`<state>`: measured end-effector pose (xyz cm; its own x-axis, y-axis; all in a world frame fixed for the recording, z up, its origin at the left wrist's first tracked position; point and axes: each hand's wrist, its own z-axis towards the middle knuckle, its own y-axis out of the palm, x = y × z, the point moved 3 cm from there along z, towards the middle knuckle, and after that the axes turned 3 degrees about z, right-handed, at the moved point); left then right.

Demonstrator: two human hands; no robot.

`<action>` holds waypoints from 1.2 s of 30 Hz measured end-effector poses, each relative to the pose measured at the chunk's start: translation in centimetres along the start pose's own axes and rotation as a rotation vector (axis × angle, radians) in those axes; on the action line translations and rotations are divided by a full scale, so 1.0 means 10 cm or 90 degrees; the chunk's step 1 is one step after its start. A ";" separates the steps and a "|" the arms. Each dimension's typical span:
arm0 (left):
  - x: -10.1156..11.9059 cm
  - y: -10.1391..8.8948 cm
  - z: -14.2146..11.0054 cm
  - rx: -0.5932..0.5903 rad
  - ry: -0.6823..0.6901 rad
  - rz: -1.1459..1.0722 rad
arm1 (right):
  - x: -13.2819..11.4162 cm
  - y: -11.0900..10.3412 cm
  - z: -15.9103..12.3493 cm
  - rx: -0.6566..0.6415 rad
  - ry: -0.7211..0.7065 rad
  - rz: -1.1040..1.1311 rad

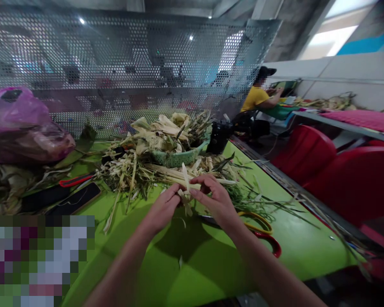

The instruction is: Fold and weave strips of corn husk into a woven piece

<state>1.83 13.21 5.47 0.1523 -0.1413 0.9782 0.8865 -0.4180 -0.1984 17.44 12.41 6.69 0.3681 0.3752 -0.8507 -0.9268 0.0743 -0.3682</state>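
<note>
Both hands meet over the green table [208, 273], working on pale strips of dried plant leaf [185, 175], which look like corn husk. My left hand [166, 204] is closed, its thumb and fingers pinching the lower folded part of the strips. From the right side, my right hand [213, 198] pinches the same strips between thumb and fingers. One strip points upward between the hands and short ends hang below. Under my right wrist lie scissors [257, 222] with yellow and red handles, their blades partly hidden by the hand.
A green basket [176, 159] heaped with dried leaves [166, 132] stands behind the hands among loose stalks. A dark phone [75, 200], a red-edged tool [77, 181] and a pink plastic bag [25, 123] lie left. Red chairs [339, 179] and a seated person [259, 96] are right.
</note>
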 end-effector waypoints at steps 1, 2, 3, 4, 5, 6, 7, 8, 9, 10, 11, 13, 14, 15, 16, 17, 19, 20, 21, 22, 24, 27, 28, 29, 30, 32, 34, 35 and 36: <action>0.00 0.01 0.00 -0.007 -0.002 0.002 | 0.03 0.01 0.01 -0.022 0.020 0.006; -0.01 0.01 0.00 -0.013 -0.004 0.008 | 0.05 0.02 0.02 -0.033 0.037 0.013; -0.01 0.02 0.01 -0.020 -0.006 0.020 | 0.07 0.03 0.02 -0.035 0.051 0.021; -0.01 0.03 0.01 -0.027 -0.004 0.031 | 0.09 0.03 0.02 -0.032 0.060 0.031; -0.01 0.03 0.01 -0.035 0.001 0.038 | 0.10 0.03 0.02 -0.025 0.065 0.042; 0.00 0.04 0.01 -0.047 0.007 0.041 | 0.10 0.02 0.02 -0.014 0.067 0.051; 0.02 0.06 0.01 -0.061 0.013 0.039 | 0.11 0.01 0.02 -0.001 0.066 0.059; 0.03 0.07 0.00 -0.076 0.017 0.034 | 0.11 0.01 0.02 0.014 0.065 0.067; 0.05 0.08 0.00 -0.090 0.018 0.025 | 0.11 0.00 0.02 0.029 0.066 0.073; 0.06 0.09 -0.01 -0.098 0.014 0.016 | 0.11 -0.01 0.02 0.040 0.069 0.081; 0.07 0.10 -0.02 -0.097 0.004 0.008 | 0.11 -0.02 0.02 0.046 0.075 0.093; 0.06 0.08 -0.03 -0.063 -0.019 -0.016 | 0.10 -0.02 0.03 0.047 0.094 0.130; 0.05 0.07 -0.04 -0.037 -0.031 -0.033 | 0.09 -0.03 0.03 0.047 0.103 0.155; 0.03 0.06 -0.04 -0.010 -0.042 -0.052 | 0.08 -0.03 0.03 0.049 0.111 0.182; 0.01 0.05 -0.04 0.014 -0.053 -0.072 | 0.07 -0.03 0.04 0.052 0.119 0.208; -0.02 0.04 -0.03 0.033 -0.061 -0.095 | 0.07 -0.03 0.04 0.054 0.129 0.232; -0.05 0.03 -0.01 0.047 -0.068 -0.145 | 0.07 -0.01 0.03 0.043 0.160 0.270; -0.06 0.03 -0.01 0.043 -0.067 -0.170 | 0.08 0.00 0.03 0.035 0.177 0.282; -0.06 0.04 0.00 0.035 -0.065 -0.193 | 0.08 0.01 0.03 0.026 0.189 0.291; -0.05 0.04 0.00 0.025 -0.065 -0.209 | 0.09 0.01 0.03 0.022 0.196 0.296; -0.03 0.05 0.00 0.002 -0.070 -0.225 | 0.11 0.00 0.03 0.033 0.198 0.302; 0.00 0.06 -0.02 -0.021 -0.077 -0.245 | 0.13 -0.02 0.04 0.070 0.190 0.307; 0.00 0.06 -0.02 -0.021 -0.077 -0.251 | 0.13 -0.03 0.04 0.084 0.187 0.310; -0.01 0.06 -0.02 -0.015 -0.076 -0.254 | 0.13 -0.03 0.04 0.097 0.184 0.313; -0.03 0.05 -0.02 -0.005 -0.079 -0.253 | 0.13 -0.04 0.03 0.109 0.180 0.315; -0.07 0.05 -0.02 0.019 -0.087 -0.253 | 0.13 -0.04 0.03 0.128 0.174 0.312; -0.11 0.04 -0.01 0.036 -0.101 -0.262 | 0.12 -0.05 0.02 0.146 0.161 0.301; -0.12 0.05 -0.01 0.039 -0.106 -0.268 | 0.11 -0.05 0.02 0.154 0.153 0.297; -0.12 0.05 -0.01 0.039 -0.106 -0.273 | 0.11 -0.06 0.02 0.163 0.146 0.295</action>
<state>2.00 13.10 4.18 -0.1699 0.1801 0.9689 0.9082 -0.3529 0.2249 18.36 12.97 6.07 -0.1010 0.2147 -0.9715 -0.9731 0.1821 0.1414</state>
